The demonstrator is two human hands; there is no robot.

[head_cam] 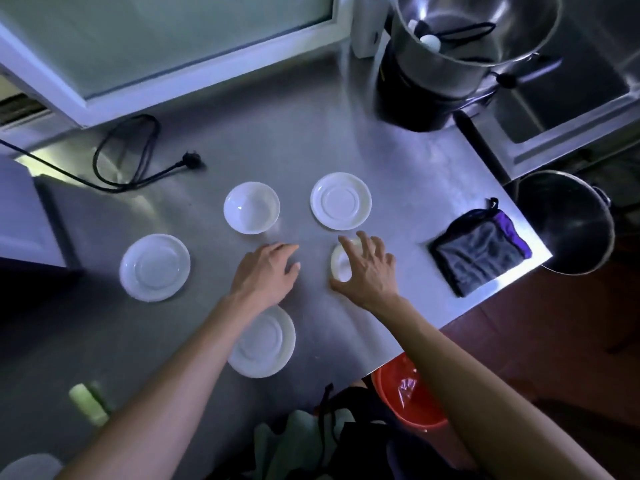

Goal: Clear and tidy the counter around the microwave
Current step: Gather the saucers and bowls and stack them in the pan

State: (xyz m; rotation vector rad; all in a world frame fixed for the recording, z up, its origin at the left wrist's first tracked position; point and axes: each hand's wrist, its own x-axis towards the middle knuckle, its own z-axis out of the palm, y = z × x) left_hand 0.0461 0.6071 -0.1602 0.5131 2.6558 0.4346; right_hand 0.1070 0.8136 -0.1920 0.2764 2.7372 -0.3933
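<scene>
Several white dishes lie spread on the steel counter [311, 140]. A small bowl [251, 207] and a saucer [340, 201] sit at the back. Another saucer [154, 267] lies to the left, and one more saucer [266, 344] lies partly under my left forearm. My right hand [367, 268] is spread over a small white dish [338, 263], fingers and thumb curved around its rim. My left hand [266, 271] hovers beside it with relaxed fingers, holding nothing.
The microwave [24, 216] stands at the left edge, its black cord and plug [138, 161] loose on the counter. A folded dark cloth [479, 249] lies at the right corner. Steel pots [460, 46] stand at the back right; a red bucket [405, 393] sits below.
</scene>
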